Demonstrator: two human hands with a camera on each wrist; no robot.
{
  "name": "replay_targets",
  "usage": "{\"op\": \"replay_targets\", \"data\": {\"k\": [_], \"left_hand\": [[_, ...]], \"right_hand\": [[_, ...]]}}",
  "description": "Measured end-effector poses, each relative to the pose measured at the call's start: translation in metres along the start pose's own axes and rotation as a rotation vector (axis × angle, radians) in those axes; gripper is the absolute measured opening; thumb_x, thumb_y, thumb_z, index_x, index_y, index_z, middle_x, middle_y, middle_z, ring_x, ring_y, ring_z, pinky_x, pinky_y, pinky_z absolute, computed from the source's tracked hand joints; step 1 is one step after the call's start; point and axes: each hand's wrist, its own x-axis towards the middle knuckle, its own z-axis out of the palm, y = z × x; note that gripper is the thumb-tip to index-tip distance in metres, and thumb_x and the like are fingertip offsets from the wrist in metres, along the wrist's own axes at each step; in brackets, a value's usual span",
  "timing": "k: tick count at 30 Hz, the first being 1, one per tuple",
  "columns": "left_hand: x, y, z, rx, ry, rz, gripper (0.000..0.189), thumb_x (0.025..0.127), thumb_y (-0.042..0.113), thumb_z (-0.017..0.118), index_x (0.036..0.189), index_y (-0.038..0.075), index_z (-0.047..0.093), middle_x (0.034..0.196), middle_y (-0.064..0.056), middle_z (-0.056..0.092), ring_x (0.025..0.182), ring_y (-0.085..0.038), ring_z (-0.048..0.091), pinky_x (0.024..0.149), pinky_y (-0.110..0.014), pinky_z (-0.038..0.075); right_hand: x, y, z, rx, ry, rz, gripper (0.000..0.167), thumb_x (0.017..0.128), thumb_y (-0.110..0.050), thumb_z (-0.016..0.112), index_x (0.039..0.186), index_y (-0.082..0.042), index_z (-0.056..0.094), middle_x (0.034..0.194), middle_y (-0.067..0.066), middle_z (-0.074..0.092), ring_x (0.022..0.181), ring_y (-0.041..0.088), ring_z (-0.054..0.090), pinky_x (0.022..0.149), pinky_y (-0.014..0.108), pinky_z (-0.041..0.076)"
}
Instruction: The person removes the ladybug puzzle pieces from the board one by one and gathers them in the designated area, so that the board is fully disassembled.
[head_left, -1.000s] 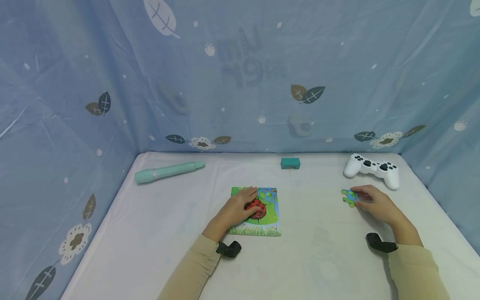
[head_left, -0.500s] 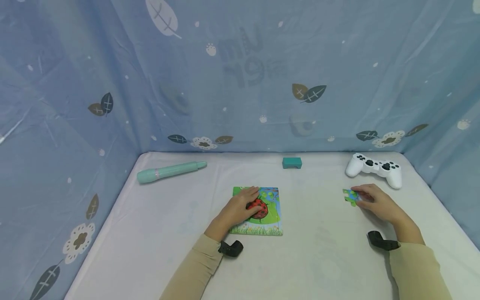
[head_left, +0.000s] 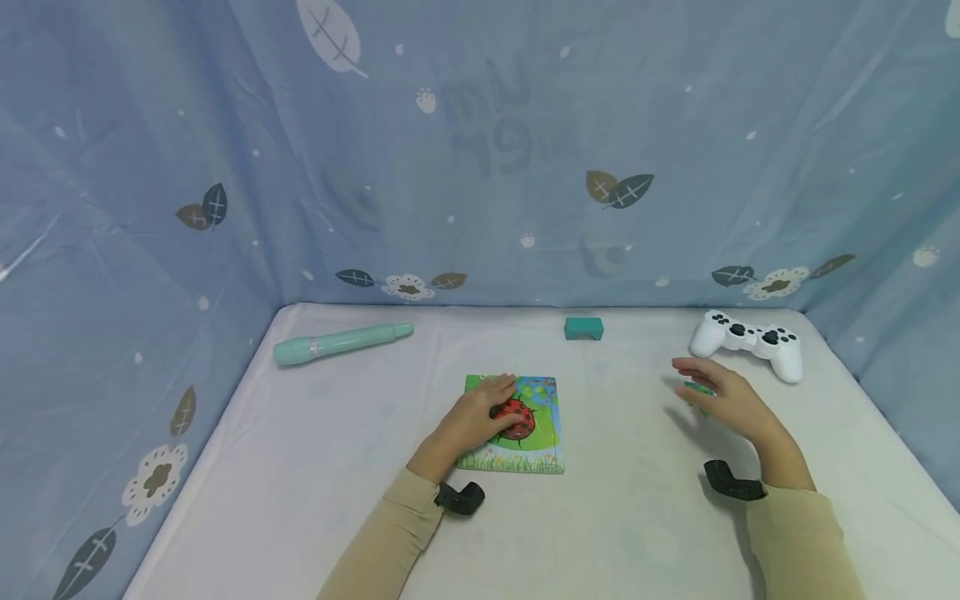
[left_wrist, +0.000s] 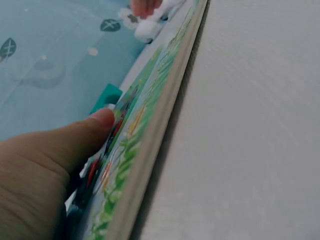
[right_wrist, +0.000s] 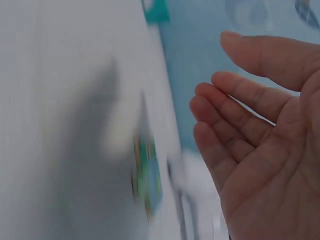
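Note:
A square ladybug jigsaw puzzle point(head_left: 525, 460) lies flat near the middle of the table. My left hand point(head_left: 474, 417) rests on its left part, fingers and thumb spread over the red ladybug; the left wrist view shows the thumb point(left_wrist: 85, 137) on the picture surface above the thick board edge. To the right, my right hand point(head_left: 723, 398) hovers with loosely bent fingers and holds nothing. Below it a puzzle piece point(right_wrist: 146, 175) lies on the table, blurred in the right wrist view and partly covered by the hand in the head view.
A white game controller point(head_left: 746, 342) lies at the back right, just beyond my right hand. A teal block point(head_left: 583, 328) stands at the back edge, and a mint-green microphone-shaped stick point(head_left: 341, 342) lies at the back left. Patterned blue cloth point(head_left: 480, 150) walls off the back and sides.
My right hand has let go of the puzzle piece, lifted and moved slightly left over it. The left hand stays on the puzzle.

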Motion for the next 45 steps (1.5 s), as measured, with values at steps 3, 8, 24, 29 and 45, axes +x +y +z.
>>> {"op": "replay_targets", "data": {"k": [3, 8, 24, 29, 45], "left_hand": [[0.0, -0.002, -0.002, -0.013, 0.008, -0.004, 0.064, 0.089, 0.043, 0.062, 0.14, 0.007, 0.047, 0.149, -0.007, 0.039, 0.139, -0.03, 0.034, 0.112, -0.044, 0.034], [-0.004, -0.007, -0.01, -0.066, -0.001, -0.015, 0.065, 0.089, 0.042, 0.062, 0.141, 0.007, 0.045, 0.15, -0.008, 0.038, 0.138, -0.036, 0.033, 0.113, -0.047, 0.032], [-0.027, -0.025, -0.011, -0.071, -0.003, 0.008, 0.067, 0.088, 0.04, 0.066, 0.14, 0.004, 0.045, 0.149, -0.009, 0.039, 0.14, -0.029, 0.032, 0.116, -0.043, 0.027], [-0.028, -0.025, -0.011, -0.072, -0.012, 0.019, 0.067, 0.088, 0.04, 0.065, 0.14, 0.003, 0.045, 0.149, -0.01, 0.038, 0.14, -0.031, 0.031, 0.115, -0.045, 0.029], [-0.025, -0.023, -0.019, 0.0, -0.026, -0.026, 0.067, 0.089, 0.044, 0.063, 0.141, 0.006, 0.044, 0.151, -0.003, 0.037, 0.141, -0.022, 0.032, 0.114, -0.04, 0.032]], "right_hand": [[0.014, -0.016, 0.019, 0.042, -0.021, -0.056, 0.044, 0.093, -0.017, 0.062, 0.131, 0.003, 0.052, 0.131, 0.023, 0.054, 0.112, -0.013, 0.044, 0.091, -0.003, 0.034], [0.033, -0.037, 0.055, 0.101, -0.089, -0.135, 0.042, 0.093, -0.014, 0.062, 0.129, 0.005, 0.052, 0.13, 0.021, 0.055, 0.12, 0.028, 0.052, 0.102, 0.015, 0.042], [0.063, -0.097, 0.139, 0.157, -0.252, -0.161, 0.045, 0.091, -0.014, 0.063, 0.131, 0.005, 0.05, 0.125, 0.021, 0.059, 0.115, 0.036, 0.057, 0.099, 0.049, 0.047], [0.062, -0.102, 0.152, 0.09, -0.222, -0.127, 0.045, 0.09, -0.014, 0.066, 0.129, 0.004, 0.052, 0.119, 0.017, 0.06, 0.108, 0.031, 0.058, 0.092, 0.045, 0.051], [0.068, -0.108, 0.165, 0.034, -0.142, -0.122, 0.047, 0.086, -0.013, 0.07, 0.127, 0.001, 0.054, 0.106, 0.009, 0.058, 0.099, 0.023, 0.056, 0.087, 0.041, 0.051]]}}
